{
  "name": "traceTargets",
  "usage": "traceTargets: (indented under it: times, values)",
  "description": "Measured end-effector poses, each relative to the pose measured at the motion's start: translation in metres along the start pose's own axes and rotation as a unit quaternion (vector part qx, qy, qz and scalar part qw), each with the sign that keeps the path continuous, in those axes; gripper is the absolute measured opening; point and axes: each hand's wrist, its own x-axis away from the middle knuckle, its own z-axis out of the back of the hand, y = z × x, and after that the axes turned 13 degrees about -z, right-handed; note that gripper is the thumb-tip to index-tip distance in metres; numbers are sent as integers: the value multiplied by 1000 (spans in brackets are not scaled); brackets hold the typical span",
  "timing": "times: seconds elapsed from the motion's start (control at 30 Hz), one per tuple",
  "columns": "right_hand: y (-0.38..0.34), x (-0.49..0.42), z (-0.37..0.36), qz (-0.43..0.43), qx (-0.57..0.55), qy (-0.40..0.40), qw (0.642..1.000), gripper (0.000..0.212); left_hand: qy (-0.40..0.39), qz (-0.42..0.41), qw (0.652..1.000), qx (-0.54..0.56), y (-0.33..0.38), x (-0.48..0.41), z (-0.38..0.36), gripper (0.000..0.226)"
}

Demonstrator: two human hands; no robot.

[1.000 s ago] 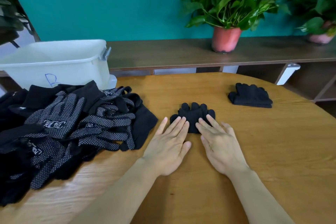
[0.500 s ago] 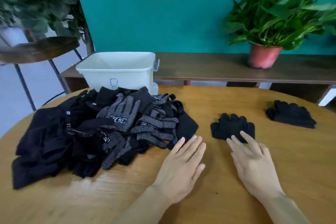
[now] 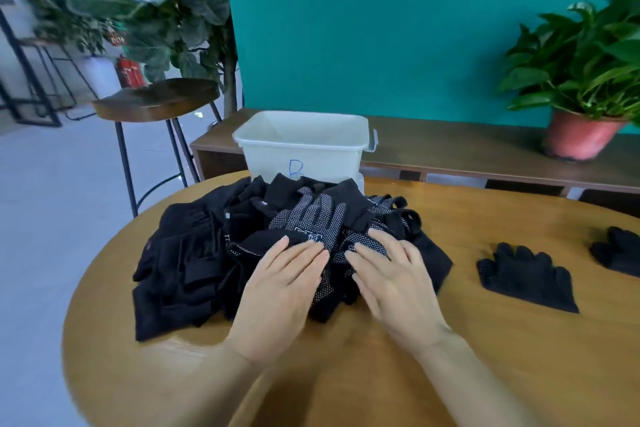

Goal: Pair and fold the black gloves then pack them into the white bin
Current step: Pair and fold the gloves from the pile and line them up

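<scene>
Both hands lie flat with fingers straight on the near side of the glove pile (image 3: 242, 246), the left hand (image 3: 282, 291) beside the right hand (image 3: 394, 282). The white bin (image 3: 304, 146) stands just behind the pile. Two folded pairs (image 3: 526, 276) lie apart to the right on the table (image 3: 346, 374).

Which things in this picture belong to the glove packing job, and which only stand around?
For the job: glove pile, white bin, folded gloves beside the pile, folded gloves at the right edge, left hand, right hand.
Just standing about: potted plant, stool, low shelf.
</scene>
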Motion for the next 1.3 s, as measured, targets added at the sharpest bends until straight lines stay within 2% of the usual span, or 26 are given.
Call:
traceTargets:
  times: [0.13,0.33,0.47,0.63,0.87,0.97,1.1,1.13,1.23,1.3]
  values:
    - [-17,-26,-19,14,8,-8,1000,20,0,-14,1000,-20,-26,1,-6,36]
    - [-17,-44,-39,12,40,-62,997,29,4,4,1000,-22,-46,5,-20,34]
    - [-20,-47,-45,38,18,-51,998,9,25,3,1000,-15,-46,8,-23,29]
    - [-25,-63,-25,-19,-41,-27,999,26,32,14,999,-8,-45,2,-11,35]
    - [-21,-93,36,-104,-111,7,988,13,19,46,999,-22,-40,-23,25,67]
    - [-23,-93,67,-138,-123,-7,983,18,17,50,998,-28,-29,-30,41,83]
    - [-28,-83,110,-183,-159,-4,970,18,39,53,997,-29,-13,-36,61,91]
    - [-28,-78,119,-194,-170,-5,966,17,52,50,997,-31,-8,-38,66,87]
    - [-25,-61,138,-213,-181,-26,960,17,124,21,992,-22,10,-50,81,47]
    - [-21,-49,148,-231,-180,-51,955,17,168,5,986,20,24,-61,95,31]
